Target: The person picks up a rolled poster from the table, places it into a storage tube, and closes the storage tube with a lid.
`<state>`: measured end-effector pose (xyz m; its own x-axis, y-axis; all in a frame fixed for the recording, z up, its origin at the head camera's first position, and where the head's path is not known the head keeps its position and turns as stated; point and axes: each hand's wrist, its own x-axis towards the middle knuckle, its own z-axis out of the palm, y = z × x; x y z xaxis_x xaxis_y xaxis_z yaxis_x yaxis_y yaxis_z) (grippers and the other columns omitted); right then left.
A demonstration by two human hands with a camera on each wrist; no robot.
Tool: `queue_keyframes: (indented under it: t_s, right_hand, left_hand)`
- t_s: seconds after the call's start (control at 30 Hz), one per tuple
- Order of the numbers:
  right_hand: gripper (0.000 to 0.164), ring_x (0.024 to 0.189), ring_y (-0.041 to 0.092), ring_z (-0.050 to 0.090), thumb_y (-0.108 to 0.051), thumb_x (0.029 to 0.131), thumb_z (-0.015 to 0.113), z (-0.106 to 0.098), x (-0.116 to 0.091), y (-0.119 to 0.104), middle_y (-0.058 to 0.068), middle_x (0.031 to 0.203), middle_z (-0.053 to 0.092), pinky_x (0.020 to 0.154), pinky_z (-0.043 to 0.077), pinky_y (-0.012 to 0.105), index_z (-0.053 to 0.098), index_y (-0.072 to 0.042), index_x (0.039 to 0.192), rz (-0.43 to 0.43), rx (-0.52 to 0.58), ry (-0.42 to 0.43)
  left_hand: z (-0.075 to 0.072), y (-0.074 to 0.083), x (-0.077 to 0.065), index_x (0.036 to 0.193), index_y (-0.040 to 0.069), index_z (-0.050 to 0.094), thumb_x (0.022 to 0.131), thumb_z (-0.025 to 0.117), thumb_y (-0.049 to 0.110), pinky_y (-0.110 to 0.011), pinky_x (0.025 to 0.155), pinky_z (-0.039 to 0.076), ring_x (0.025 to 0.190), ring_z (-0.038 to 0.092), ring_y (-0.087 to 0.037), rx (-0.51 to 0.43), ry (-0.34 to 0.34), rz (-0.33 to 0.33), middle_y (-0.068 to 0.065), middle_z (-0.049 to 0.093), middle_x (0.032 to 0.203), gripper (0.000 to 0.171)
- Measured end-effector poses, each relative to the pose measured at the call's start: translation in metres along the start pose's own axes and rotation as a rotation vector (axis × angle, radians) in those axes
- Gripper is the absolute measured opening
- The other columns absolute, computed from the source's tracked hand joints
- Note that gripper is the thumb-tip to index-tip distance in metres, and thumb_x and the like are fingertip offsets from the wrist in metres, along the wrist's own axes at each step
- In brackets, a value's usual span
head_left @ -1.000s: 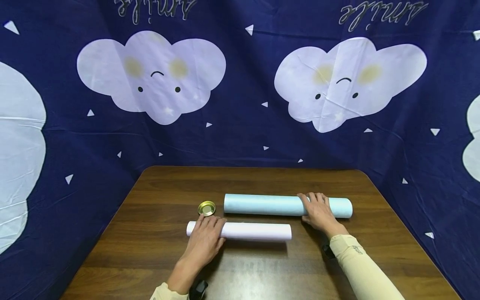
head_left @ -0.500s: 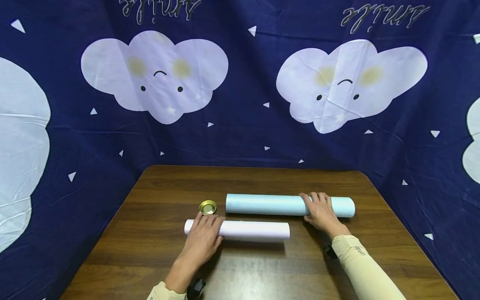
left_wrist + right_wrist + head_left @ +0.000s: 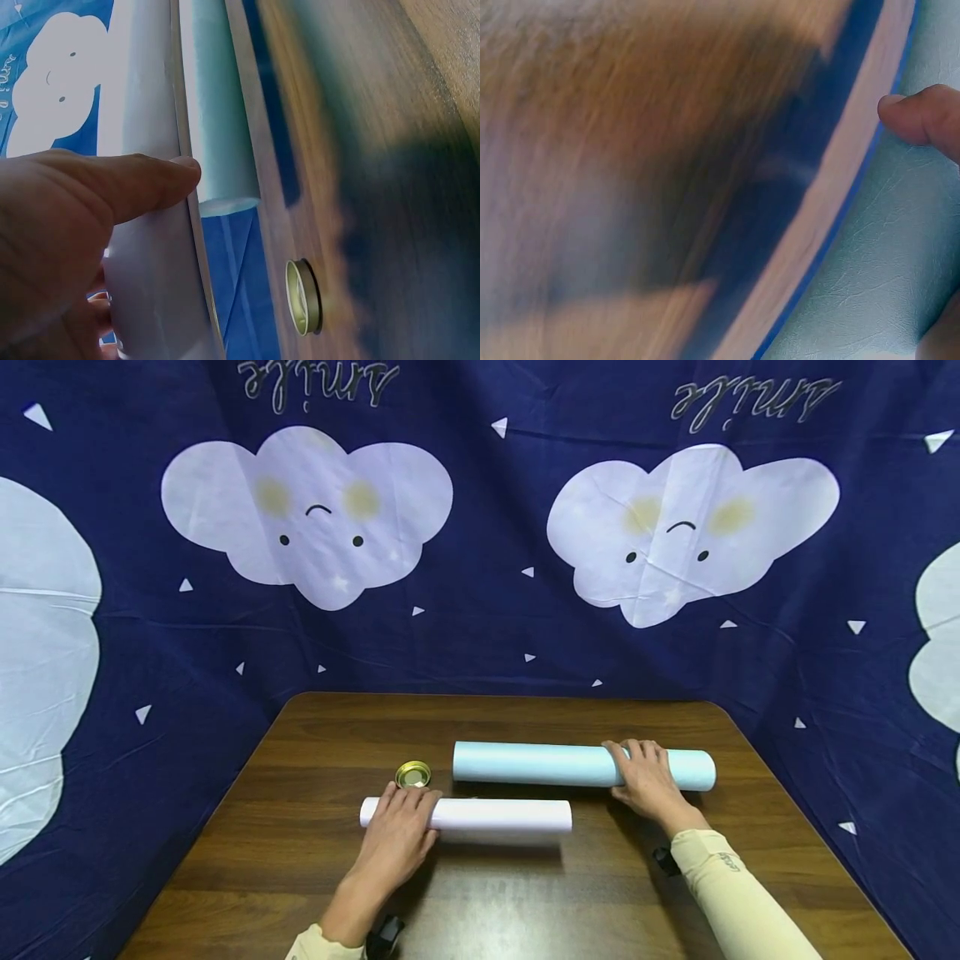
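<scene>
A white roll [image 3: 502, 815], which looks like rolled paper, lies crosswise in front of me in the head view. My left hand [image 3: 397, 835] grips it near its left end; the left wrist view shows the thumb [image 3: 161, 180] laid across the roll. Farther back is a longer, thicker light blue roll [image 3: 532, 764], parallel to the white one. Toward its right end my right hand [image 3: 647, 777] holds it from above. The right wrist view shows only a thumb [image 3: 919, 116] and a small part of the hand against the wrinkled blue surface [image 3: 862, 247].
A small round gold lid [image 3: 412, 774] lies just beyond my left fingers, left of the blue roll. The brown wooden table [image 3: 495, 910] ends in rounded far corners. Behind it hangs a dark blue cloth [image 3: 487, 552] printed with clouds.
The white roll has shifted a little left and away from me with my left hand. The blue roll has moved slightly right and back with my right hand. The lid stays put.
</scene>
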<state>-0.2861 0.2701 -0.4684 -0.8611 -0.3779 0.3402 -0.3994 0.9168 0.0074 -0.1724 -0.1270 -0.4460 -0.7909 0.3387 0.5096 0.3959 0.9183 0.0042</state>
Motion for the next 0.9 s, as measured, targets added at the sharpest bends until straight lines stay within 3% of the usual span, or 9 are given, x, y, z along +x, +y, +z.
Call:
queue_keyframes:
  t_s: [0.3, 0.9]
  right_hand:
    - [0.081, 0.112, 0.046, 0.043, -0.023, 0.066, 0.085, -0.011, -0.004, 0.006, 0.021, 0.118, 0.052, 0.099, 0.028, 0.063, 0.043, -0.013, 0.134, 0.020, 0.003, -0.006]
    - [0.081, 0.108, 0.047, 0.044, -0.017, 0.063, 0.085, -0.033, -0.016, 0.020, 0.022, 0.115, 0.053, 0.093, 0.030, 0.064, 0.043, -0.013, 0.132, 0.006, 0.001, 0.068]
  left_hand:
    - [-0.005, -0.007, -0.002, 0.115, 0.012, 0.059, 0.067, 0.081, 0.021, -0.051, 0.104, 0.039, 0.108, 0.061, -0.027, 0.008, -0.012, -0.023, -0.008, 0.066, 0.109, 0.053]
    - [-0.014, -0.023, -0.005, 0.114, 0.010, 0.059, 0.067, 0.081, 0.019, -0.053, 0.104, 0.038, 0.109, 0.060, -0.030, 0.003, 0.006, -0.057, -0.011, 0.066, 0.108, 0.052]
